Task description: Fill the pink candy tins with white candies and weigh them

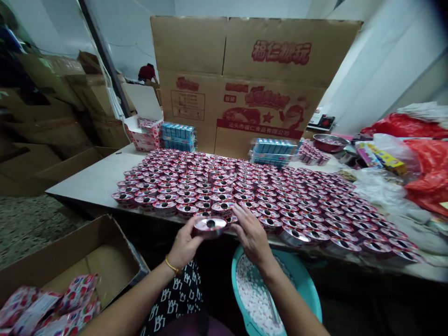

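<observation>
Left hand (185, 246) is grasping a round foil-lidded cup (210, 226) at near counter (94, 179) edge. Right hand (251, 234), fingers open, is touching cup's right rim, above teal basin (308, 284) w/ pellets.

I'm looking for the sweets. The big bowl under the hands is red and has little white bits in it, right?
Not quite: the head view shows the bowl is teal, not red. It sits under the left hand, which holds a round cup, and the right hand, and has little white bits in it.
</observation>
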The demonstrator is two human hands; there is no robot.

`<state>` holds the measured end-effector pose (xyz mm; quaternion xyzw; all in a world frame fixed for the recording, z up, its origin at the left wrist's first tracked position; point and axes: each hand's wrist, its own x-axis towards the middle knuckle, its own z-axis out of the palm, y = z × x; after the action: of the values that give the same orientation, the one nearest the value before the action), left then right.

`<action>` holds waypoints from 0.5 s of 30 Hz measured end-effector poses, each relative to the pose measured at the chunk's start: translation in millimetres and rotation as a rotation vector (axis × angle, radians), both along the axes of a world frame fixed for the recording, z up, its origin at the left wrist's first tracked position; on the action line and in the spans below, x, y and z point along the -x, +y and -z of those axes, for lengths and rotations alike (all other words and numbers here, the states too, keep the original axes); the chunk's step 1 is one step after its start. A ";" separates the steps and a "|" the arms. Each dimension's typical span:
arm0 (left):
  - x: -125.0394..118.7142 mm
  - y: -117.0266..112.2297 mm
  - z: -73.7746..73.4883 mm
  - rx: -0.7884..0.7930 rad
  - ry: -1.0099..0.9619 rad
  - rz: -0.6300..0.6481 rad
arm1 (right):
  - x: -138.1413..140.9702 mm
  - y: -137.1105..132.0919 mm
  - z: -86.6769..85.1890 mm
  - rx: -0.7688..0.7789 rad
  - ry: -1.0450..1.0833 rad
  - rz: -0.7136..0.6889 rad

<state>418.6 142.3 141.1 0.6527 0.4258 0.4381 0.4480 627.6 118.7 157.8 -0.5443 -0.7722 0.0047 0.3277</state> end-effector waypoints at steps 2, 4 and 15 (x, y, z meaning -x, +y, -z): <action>11.1 26.3 -5.6 -0.088 0.023 -0.120 | 2.2 27.9 -3.0 0.044 -0.095 0.031; 19.5 55.1 -8.8 -0.155 0.045 -0.218 | 5.9 48.8 1.0 0.105 -0.198 0.046; 1.5 186.9 26.8 -0.207 0.179 -0.128 | -39.4 -2.6 48.6 0.096 0.054 0.156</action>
<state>417.1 329.2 114.3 0.7035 0.4572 0.4474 0.3097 667.0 116.1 109.2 -0.6174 -0.7173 0.0312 0.3214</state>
